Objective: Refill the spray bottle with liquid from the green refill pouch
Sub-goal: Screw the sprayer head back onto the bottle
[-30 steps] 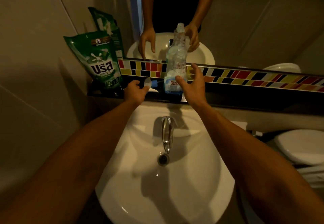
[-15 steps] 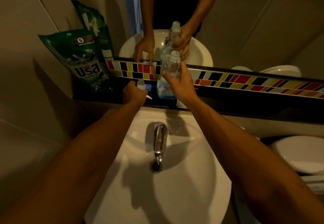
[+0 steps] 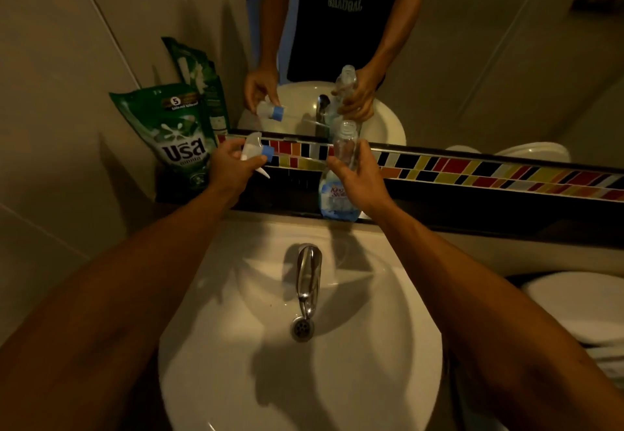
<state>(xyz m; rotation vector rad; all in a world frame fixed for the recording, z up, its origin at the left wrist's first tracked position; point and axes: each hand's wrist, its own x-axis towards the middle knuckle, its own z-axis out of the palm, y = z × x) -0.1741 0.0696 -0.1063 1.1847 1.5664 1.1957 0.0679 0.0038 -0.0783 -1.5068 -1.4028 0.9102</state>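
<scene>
The bottle stands upright on the dark ledge behind the sink, just right of the tap's line, its neck open and uncapped. Its clear upper body rises in front of the coloured tile strip, and the blue-and-white label sits low near the base. Your right hand wraps the bottle's middle from the right side, fingers curled across the front, the grip clenched on it.

Your left hand is raised to the left of the bottle, apart from it, its grip closed around the sprayer. The sprayer is off the bottle and lies roughly sideways in your hand, its blue collar pointing right toward the bottle neck, its white trigger hanging below your fingers.

The pouch stands upright at the left end of the ledge, leaning against the wall corner, just left of your left hand and not touched by it. Whether its top is open, you cannot tell from here.

The tap runs down the middle of the sink toward the drain. The mirror above the tile strip repeats both hands, the bottle and the sprayer. A toilet lid shows at the right edge.
</scene>
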